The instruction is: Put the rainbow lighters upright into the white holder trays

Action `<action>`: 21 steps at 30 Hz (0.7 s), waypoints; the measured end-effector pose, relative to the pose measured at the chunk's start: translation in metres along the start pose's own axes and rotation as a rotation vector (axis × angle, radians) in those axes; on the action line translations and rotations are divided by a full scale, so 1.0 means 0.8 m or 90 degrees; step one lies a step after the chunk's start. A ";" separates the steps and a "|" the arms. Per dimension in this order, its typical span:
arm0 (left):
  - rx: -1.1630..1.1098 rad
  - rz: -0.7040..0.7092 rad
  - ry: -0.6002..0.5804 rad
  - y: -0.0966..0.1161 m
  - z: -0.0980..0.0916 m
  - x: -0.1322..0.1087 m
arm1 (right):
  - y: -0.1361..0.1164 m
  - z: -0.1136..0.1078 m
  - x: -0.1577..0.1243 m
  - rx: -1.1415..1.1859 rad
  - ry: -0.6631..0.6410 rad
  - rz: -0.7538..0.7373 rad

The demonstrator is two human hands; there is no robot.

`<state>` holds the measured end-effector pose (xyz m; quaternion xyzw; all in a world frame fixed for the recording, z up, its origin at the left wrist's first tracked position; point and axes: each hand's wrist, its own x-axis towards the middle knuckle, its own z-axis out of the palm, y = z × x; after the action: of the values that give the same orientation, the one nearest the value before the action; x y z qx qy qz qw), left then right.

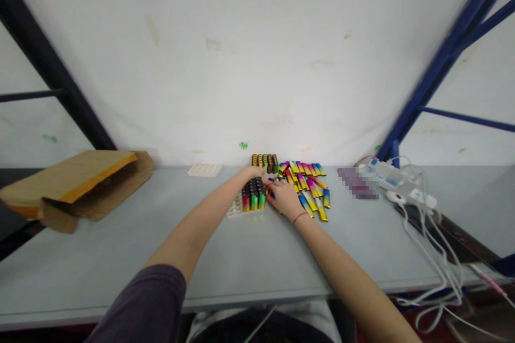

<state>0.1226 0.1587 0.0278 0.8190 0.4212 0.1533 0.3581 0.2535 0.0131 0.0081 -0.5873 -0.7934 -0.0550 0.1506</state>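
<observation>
A white tray with holes [233,209] stands in front of me, with upright, shiny, lighter-like pieces [253,199] in red, green and yellow with black tops. My left hand [254,172] reaches over the back of these pieces, its fingers bent together towards the right. Close beside the tray's right side is my right hand [285,198], with its fingers curled towards the left hand. Anything between the fingertips is too small to make out. A loose pile of similar multicoloured pieces [312,187] lies to the right of my right hand.
Behind the tray stands another group of upright pieces [264,162] with gold tops. A white tray [204,170] lies near the wall. An open cardboard box [80,182] is at left. Power strips [396,179] and white cables [438,246] lie at right, between slanted metal posts.
</observation>
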 end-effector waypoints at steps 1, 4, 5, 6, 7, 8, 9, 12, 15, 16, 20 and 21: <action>0.011 -0.021 -0.012 0.001 -0.002 -0.001 | 0.000 0.000 0.000 -0.004 -0.001 0.000; 0.031 -0.076 -0.025 -0.001 -0.014 -0.015 | 0.000 0.000 0.003 -0.019 -0.010 0.002; 0.030 -0.086 -0.017 -0.004 -0.019 -0.023 | 0.000 -0.001 0.005 -0.024 -0.012 0.004; 0.023 -0.095 -0.004 -0.008 -0.024 -0.034 | 0.000 -0.002 0.006 -0.028 -0.013 0.007; 0.012 -0.104 0.007 -0.013 -0.030 -0.046 | 0.000 -0.003 0.008 -0.029 -0.013 0.013; -0.005 -0.116 0.023 -0.019 -0.035 -0.060 | -0.001 -0.003 0.010 -0.029 -0.014 0.021; -0.063 -0.140 0.052 -0.025 -0.039 -0.076 | -0.002 -0.004 0.012 -0.026 -0.015 0.032; -0.165 -0.160 0.076 -0.043 -0.044 -0.125 | -0.005 -0.005 0.016 -0.010 -0.027 0.066; -0.174 -0.051 0.093 -0.051 -0.036 -0.168 | -0.007 -0.006 0.017 -0.003 -0.035 0.084; -0.178 0.001 0.096 -0.051 -0.031 -0.179 | -0.006 -0.008 0.016 -0.001 -0.040 0.089; -0.201 0.137 0.094 -0.043 0.005 -0.203 | 0.000 -0.017 0.013 0.088 0.010 0.093; -0.195 0.148 0.115 -0.041 0.015 -0.204 | 0.001 -0.019 0.012 0.152 0.050 0.076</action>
<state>0.0126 0.0360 0.0044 0.7812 0.3257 0.3286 0.4192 0.2542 0.0180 0.0253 -0.6090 -0.7512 0.0262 0.2531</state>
